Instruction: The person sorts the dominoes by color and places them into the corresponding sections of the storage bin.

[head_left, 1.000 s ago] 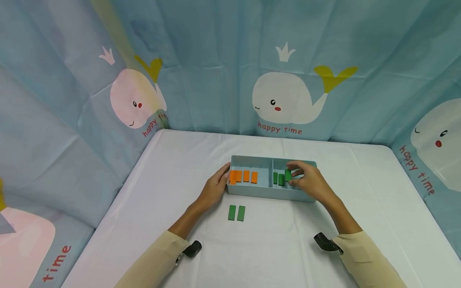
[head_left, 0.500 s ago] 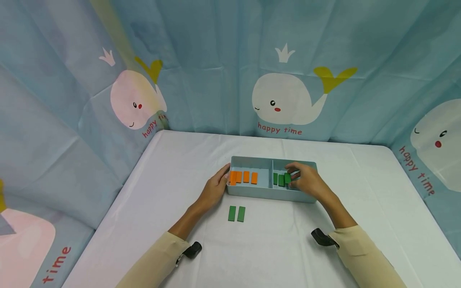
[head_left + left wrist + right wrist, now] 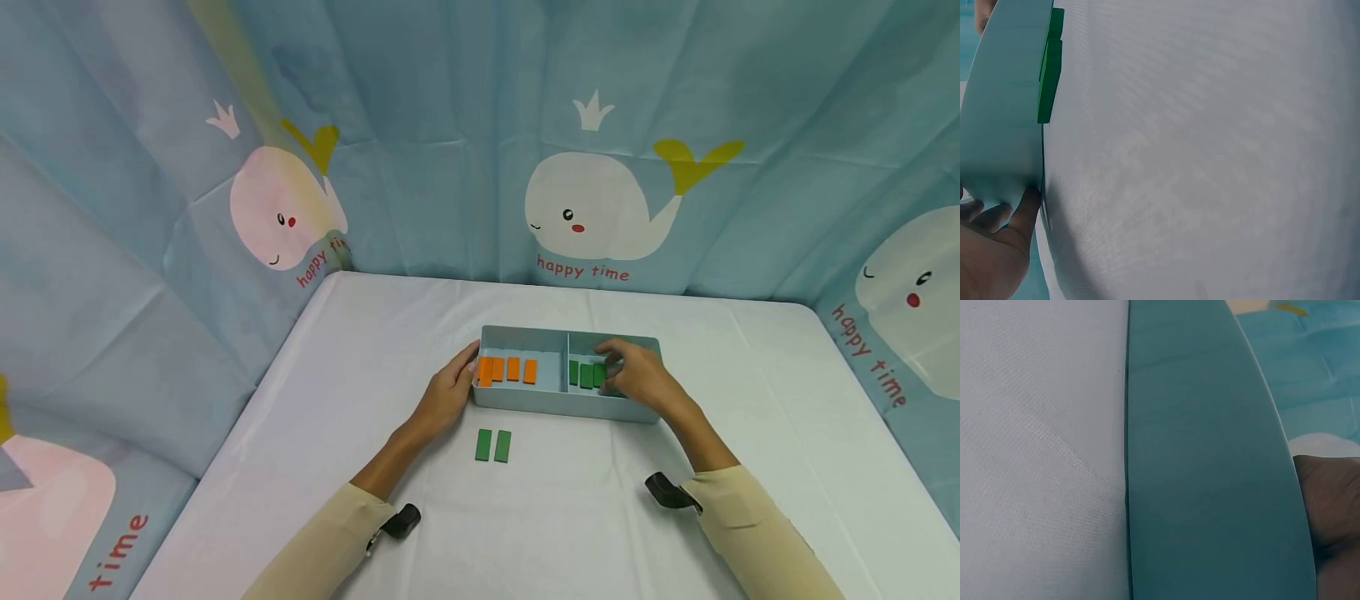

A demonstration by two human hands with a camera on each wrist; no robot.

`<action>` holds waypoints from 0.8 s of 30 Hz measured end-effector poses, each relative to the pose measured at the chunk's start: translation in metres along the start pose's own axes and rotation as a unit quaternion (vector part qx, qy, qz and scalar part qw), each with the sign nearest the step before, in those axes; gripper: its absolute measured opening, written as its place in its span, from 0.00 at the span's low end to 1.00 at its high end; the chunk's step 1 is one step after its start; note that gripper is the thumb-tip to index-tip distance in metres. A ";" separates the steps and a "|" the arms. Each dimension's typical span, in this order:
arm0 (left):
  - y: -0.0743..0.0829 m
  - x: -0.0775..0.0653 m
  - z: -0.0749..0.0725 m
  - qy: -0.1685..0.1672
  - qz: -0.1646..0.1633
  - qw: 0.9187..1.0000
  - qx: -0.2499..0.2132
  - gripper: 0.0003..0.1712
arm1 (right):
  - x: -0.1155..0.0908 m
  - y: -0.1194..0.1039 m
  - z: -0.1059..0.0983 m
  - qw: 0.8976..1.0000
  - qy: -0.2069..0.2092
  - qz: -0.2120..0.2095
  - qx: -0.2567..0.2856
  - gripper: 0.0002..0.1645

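Note:
A pale blue box with a divider lies lengthwise on the white table. My left hand holds its left end; in the left wrist view the fingertips of the left hand meet the end wall. Several orange tiles are in the left compartment, the leftmost one overlapping its neighbour. Three green tiles show side by side in the right compartment. My right hand is over that compartment, its fingers loosely bent beside the rightmost green tile and partly hiding the space beyond.
Two more green tiles lie on the white cloth in front of the box. Behind the table hangs a blue curtain printed with whales. Black wrist cameras sit at both cuffs.
My right hand has lowered a green tile into line with the other two and its fingers have drawn off to the right. My left hand has stayed at the box's end.

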State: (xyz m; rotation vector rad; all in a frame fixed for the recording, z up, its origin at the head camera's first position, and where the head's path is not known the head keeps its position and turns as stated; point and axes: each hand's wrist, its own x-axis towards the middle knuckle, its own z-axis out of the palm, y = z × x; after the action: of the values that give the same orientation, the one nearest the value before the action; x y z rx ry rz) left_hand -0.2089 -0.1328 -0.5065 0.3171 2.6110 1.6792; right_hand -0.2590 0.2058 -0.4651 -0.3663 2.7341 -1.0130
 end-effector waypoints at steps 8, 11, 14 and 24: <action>0.001 0.000 0.000 0.001 0.000 1.000 0.002 0.30 | -0.002 -0.002 -0.002 1.000 -0.014 0.002 0.013 0.32; 0.001 0.000 0.000 0.003 0.001 1.000 0.001 0.30 | -0.002 -0.001 -0.002 0.999 -0.018 -0.001 0.033 0.32; 0.000 0.000 0.000 0.001 0.003 1.000 -0.002 0.30 | -0.002 -0.001 -0.002 0.999 -0.016 -0.003 0.047 0.33; -0.002 0.000 0.000 0.002 0.011 1.000 -0.007 0.30 | -0.005 0.000 -0.003 0.997 -0.013 -0.018 0.076 0.31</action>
State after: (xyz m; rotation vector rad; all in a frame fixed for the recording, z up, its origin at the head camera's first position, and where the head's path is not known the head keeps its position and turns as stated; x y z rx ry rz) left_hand -0.2088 -0.1335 -0.5085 0.3429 2.6064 1.7059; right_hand -0.2548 0.2094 -0.4625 -0.4009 2.6163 -1.2074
